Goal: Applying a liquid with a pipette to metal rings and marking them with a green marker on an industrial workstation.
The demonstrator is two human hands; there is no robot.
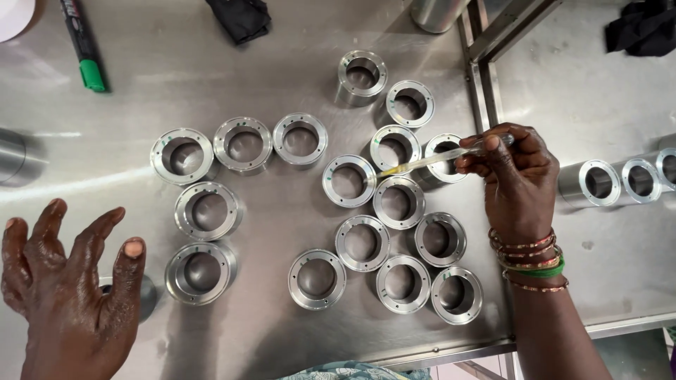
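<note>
Several short steel rings lie flat on a steel table (pixel 296 56). My right hand (pixel 514 176) pinches a thin clear syringe-like applicator (pixel 429 161) with yellowish fluid; its tip rests at the rim of one ring (pixel 348 181) in the middle cluster. My left hand (pixel 67 281) hovers open at the lower left, fingers spread, holding nothing. It is nearest a ring (pixel 201 273) and partly covers another metal part (pixel 146 292) under the thumb.
A green-capped marker (pixel 84 46) lies at the top left, dark cloth (pixel 241 17) at the top centre. A second table (pixel 598 84) to the right carries three more rings (pixel 598 183) and black cloth (pixel 644 28). A metal cylinder (pixel 13 156) sits at the left edge.
</note>
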